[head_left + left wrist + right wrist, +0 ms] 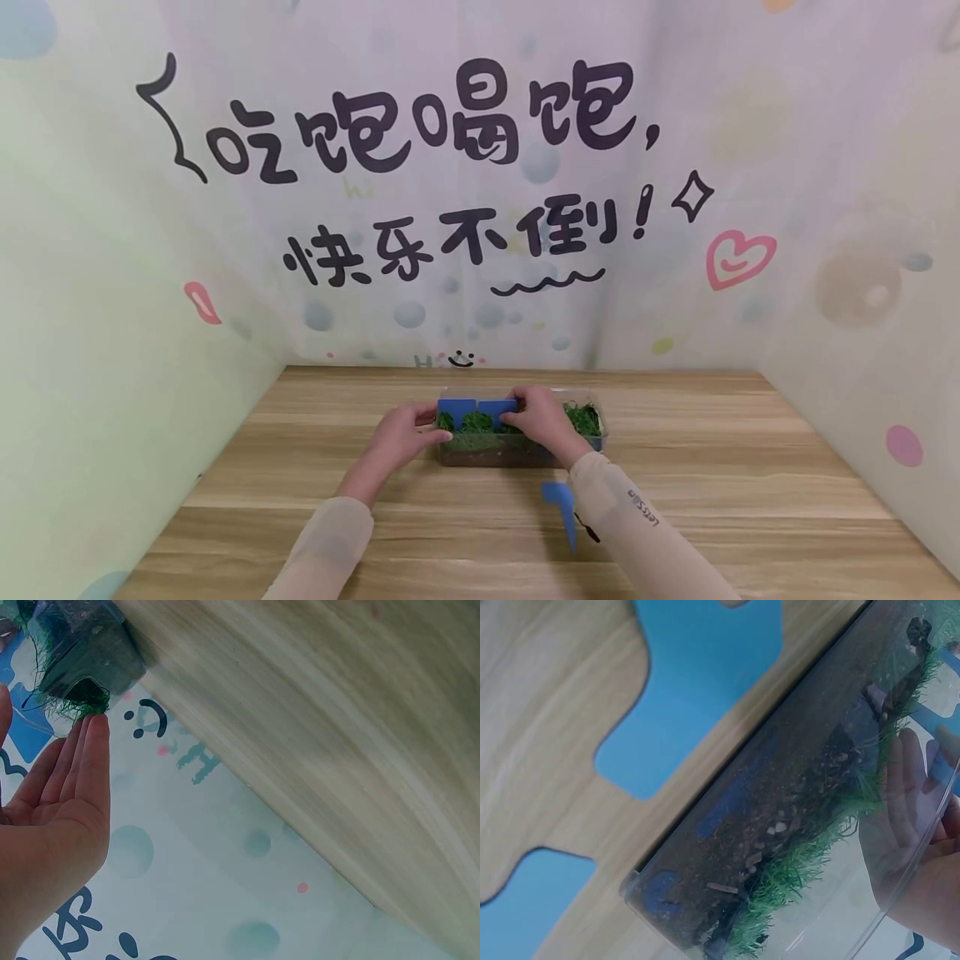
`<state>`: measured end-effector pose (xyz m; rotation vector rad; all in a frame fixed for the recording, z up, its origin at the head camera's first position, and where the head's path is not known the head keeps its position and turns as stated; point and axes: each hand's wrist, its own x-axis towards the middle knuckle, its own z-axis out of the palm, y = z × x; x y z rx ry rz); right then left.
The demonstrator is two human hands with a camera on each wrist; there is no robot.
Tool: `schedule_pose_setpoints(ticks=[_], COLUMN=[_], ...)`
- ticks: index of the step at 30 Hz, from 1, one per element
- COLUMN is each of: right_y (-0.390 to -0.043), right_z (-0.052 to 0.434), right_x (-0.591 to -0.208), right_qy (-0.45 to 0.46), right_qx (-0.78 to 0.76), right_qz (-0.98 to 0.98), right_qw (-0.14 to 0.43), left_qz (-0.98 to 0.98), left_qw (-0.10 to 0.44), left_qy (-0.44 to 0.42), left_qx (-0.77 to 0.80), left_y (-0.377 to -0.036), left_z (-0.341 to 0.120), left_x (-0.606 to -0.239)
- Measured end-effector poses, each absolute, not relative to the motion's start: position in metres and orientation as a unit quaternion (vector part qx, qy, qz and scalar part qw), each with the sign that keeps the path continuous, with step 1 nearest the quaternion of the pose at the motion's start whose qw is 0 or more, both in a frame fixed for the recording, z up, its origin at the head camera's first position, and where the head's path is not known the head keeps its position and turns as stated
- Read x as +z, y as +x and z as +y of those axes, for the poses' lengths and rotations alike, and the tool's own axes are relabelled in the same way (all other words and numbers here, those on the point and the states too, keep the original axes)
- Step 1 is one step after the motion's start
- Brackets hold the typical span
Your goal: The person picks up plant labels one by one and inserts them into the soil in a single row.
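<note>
A long clear plastic box (487,457) with dark soil and green grass-like strands (476,423) sits on the table. Two blue panels stand along its back: a left panel (456,406) and a right plant label (491,407). My right hand (546,417) pinches the right label between thumb and fingers; the right wrist view shows this hand (907,817) through the clear wall. At the box's left end is my left hand (401,435), thumb by the front corner. In the left wrist view this hand (67,795) has straight fingers against the box end.
A blue T-shaped plant label (558,496) lies on the wooden table (300,483) in front of the box, beside the right sleeve. The right wrist view has another blue piece (532,900) nearby. Printed cloth walls (465,333) enclose the table's back and sides.
</note>
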<state>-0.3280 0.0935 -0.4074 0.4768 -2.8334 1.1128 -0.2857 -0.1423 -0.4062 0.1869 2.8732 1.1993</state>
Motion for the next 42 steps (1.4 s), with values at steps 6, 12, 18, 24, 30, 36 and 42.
schedule_pose_setpoints(ticks=[6,12,18,24,30,36,42], right_y=[-0.329,-0.330,-0.330,-0.327,-0.327,-0.327,-0.325], right_z=[0.095,0.097,0.100,0.101,0.103,0.105,0.107], right_x=[-0.407,-0.407,-0.407,-0.405,-0.404,-0.406,-0.405], right_qy=[0.149,0.147,0.141,0.137,0.134,0.135,0.131], right_qx=[0.363,0.361,0.365,0.366,0.372,0.375,0.381], right_qz=[-0.919,-0.921,-0.920,-0.920,-0.918,-0.917,-0.915], right_qw=[0.027,0.023,0.021,0.026,0.020,0.021,0.020], left_qz=[0.921,0.921,0.921,0.923,0.924,0.923,0.923], left_qw=[0.010,0.008,0.006,0.007,0.008,0.009,0.009], left_qy=[0.060,0.058,0.059,0.058,0.057,0.056,0.056], left_qx=[0.384,0.385,0.385,0.381,0.379,0.381,0.380], left_y=[-0.286,-0.286,-0.285,-0.286,-0.286,-0.286,-0.286], left_z=[-0.142,-0.142,-0.142,-0.142,-0.143,-0.142,-0.142], left_x=[-0.406,-0.406,-0.406,-0.406,-0.407,-0.407,-0.407])
